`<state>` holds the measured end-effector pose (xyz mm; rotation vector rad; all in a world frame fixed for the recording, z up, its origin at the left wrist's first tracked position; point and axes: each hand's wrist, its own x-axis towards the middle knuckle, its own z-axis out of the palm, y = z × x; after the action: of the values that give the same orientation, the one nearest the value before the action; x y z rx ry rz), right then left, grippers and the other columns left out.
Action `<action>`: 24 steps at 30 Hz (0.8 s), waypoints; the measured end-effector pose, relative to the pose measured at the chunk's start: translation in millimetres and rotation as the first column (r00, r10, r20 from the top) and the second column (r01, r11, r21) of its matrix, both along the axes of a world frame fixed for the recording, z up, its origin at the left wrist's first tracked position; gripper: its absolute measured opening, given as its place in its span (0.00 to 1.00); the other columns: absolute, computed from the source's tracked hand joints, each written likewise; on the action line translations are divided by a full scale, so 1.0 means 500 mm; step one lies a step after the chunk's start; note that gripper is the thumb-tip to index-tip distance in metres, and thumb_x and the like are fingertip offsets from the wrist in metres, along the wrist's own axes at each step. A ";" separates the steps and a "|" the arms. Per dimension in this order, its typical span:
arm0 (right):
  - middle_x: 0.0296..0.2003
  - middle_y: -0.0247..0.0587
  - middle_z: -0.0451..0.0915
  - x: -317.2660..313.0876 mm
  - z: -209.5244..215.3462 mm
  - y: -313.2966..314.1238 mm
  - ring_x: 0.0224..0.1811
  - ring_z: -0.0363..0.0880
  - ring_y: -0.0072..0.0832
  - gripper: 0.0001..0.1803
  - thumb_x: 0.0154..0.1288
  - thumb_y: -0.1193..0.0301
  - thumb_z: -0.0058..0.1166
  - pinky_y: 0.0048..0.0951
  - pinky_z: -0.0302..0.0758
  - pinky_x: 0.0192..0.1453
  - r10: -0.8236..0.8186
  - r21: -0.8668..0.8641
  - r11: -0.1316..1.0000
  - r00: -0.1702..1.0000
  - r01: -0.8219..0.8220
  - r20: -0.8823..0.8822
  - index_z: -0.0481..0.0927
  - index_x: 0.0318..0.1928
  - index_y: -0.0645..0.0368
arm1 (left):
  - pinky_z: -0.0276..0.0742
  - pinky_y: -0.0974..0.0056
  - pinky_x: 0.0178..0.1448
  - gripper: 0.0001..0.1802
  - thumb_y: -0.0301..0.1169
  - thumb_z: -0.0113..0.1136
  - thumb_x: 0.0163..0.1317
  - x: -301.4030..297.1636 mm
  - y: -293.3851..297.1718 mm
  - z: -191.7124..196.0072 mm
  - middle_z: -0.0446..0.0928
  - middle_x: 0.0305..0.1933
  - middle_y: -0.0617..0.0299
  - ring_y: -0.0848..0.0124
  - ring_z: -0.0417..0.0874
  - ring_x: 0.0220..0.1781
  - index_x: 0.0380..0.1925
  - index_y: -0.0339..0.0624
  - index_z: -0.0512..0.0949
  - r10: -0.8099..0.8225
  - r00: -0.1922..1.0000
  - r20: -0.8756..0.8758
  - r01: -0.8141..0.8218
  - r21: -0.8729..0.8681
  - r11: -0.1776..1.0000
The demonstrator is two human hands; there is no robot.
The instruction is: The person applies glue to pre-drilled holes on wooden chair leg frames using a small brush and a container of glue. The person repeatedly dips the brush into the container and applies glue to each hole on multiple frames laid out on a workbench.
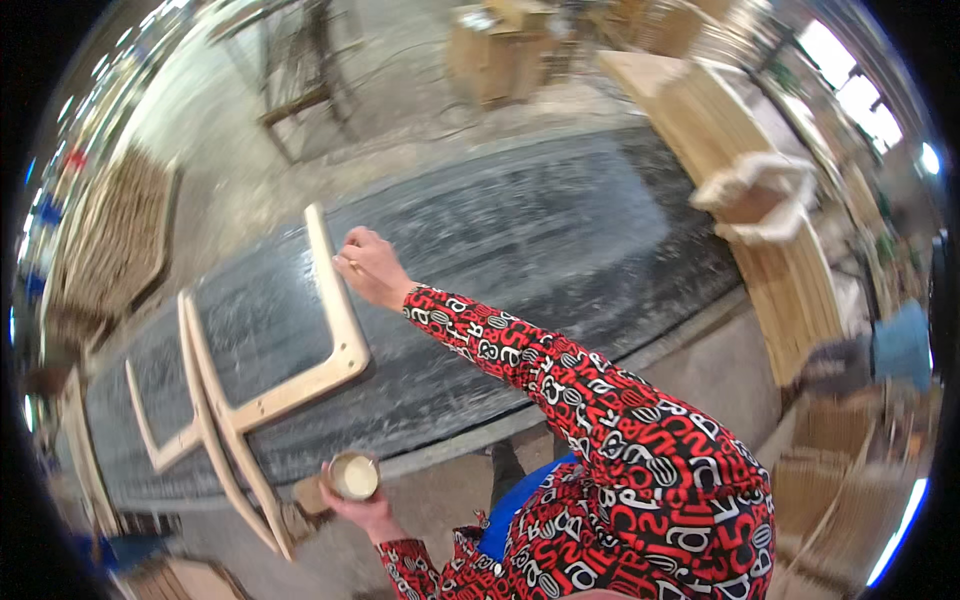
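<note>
My left hand [366,514] is wrapped round a round cup [354,476] of cream-coloured paste or liquid, held just off the near edge of the dark table. Over the table, my right hand [370,268] is closed in a pinch beside the upright leg of a pale wooden chair-like frame [343,330]. Whatever sits between those fingers is too small to make out. The frame has small holes near its corner joint and along its crosspiece. A second, similar pale wooden frame [178,447] lies to its left, their long curved legs side by side and jutting over the near edge.
The long dark tabletop [500,240] has pale smears. Wooden boards [745,150] stand at the right with a whitish lined bag or box [755,195] on them. Stacked wooden parts [115,235] are at the far left, cardboard boxes [497,60] and a metal stand [300,95] beyond the table.
</note>
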<state>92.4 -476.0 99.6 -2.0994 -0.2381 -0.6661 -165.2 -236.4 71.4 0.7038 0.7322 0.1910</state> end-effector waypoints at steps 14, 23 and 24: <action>0.49 0.60 0.75 -0.461 0.239 -1.191 0.56 0.72 0.48 0.38 0.51 0.53 0.59 0.44 0.70 0.58 -0.982 -0.308 0.046 -0.013 0.950 -0.186 0.67 0.56 0.68 | 0.68 0.33 0.57 0.24 0.53 0.51 0.60 0.084 -0.471 0.032 0.75 0.53 0.63 0.58 0.76 0.56 0.52 0.55 0.72 -0.351 0.917 0.187 0.391 -0.262 0.882; 0.55 0.67 0.70 -0.460 0.238 -1.408 0.58 0.73 0.45 0.36 0.51 0.57 0.55 0.36 0.68 0.62 -0.751 -0.333 0.466 0.167 0.820 -0.639 0.70 0.51 0.77 | 0.63 0.30 0.59 0.22 0.51 0.49 0.62 -0.010 -0.664 0.080 0.75 0.52 0.60 0.56 0.74 0.56 0.50 0.53 0.73 -0.427 0.862 0.273 0.503 -0.366 0.783; 0.54 0.70 0.70 -0.454 0.248 -1.383 0.58 0.72 0.47 0.34 0.51 0.57 0.54 0.36 0.68 0.61 -0.754 -0.301 0.486 0.219 0.820 -0.619 0.72 0.49 0.77 | 0.63 0.30 0.59 0.22 0.51 0.49 0.62 -0.017 -0.660 0.085 0.75 0.52 0.60 0.57 0.74 0.56 0.50 0.53 0.73 -0.434 0.855 0.285 0.512 -0.329 0.793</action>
<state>-134.9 -1167.2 223.7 -2.1070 1.4159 -0.3410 -173.7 -566.4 114.1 0.4517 0.3640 -0.3459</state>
